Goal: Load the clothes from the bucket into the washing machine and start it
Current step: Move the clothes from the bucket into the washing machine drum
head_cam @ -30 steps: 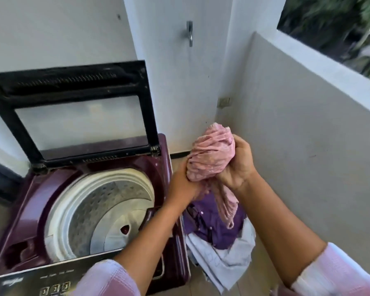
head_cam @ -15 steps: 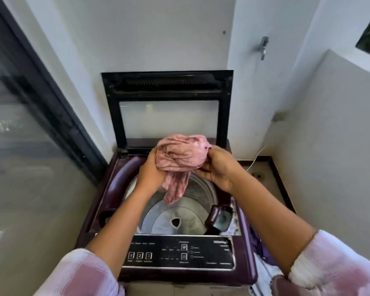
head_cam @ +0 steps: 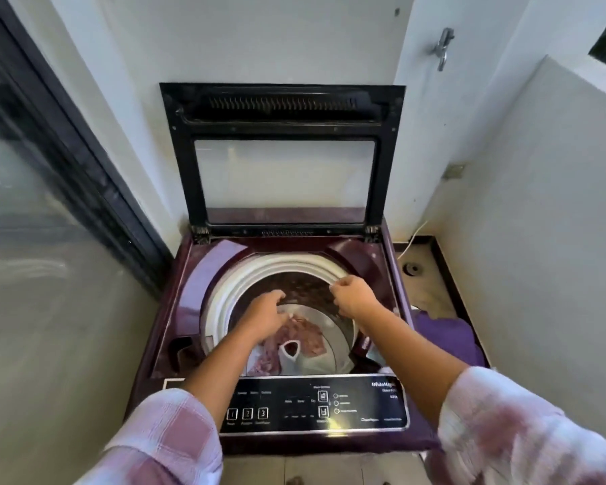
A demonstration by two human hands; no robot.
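Note:
A maroon top-loading washing machine (head_cam: 189, 274) stands in front of me with its black-framed glass lid (head_cam: 284, 155) raised against the wall. A pink garment (head_cam: 305, 336) lies at the bottom of the drum, around the central pulsator. My left hand (head_cam: 265, 315) hovers over the drum mouth with fingers curled and nothing in it. My right hand (head_cam: 352, 295) hangs above the drum's far right rim, fingers loosely bent, also holding nothing. To the right of the machine, purple clothes (head_cam: 445, 339) show; the bucket itself is hidden.
The black control panel (head_cam: 315, 404) runs along the machine's front edge. A dark-framed glass door (head_cam: 49, 204) is on the left. A low white wall (head_cam: 539, 239) closes the right side. A floor drain (head_cam: 412, 269) and a tap (head_cam: 443, 47) sit behind.
Both hands held the bunched pink garment above the drum; they have let it go and it has dropped to the drum's bottom. The hands have separated and lowered.

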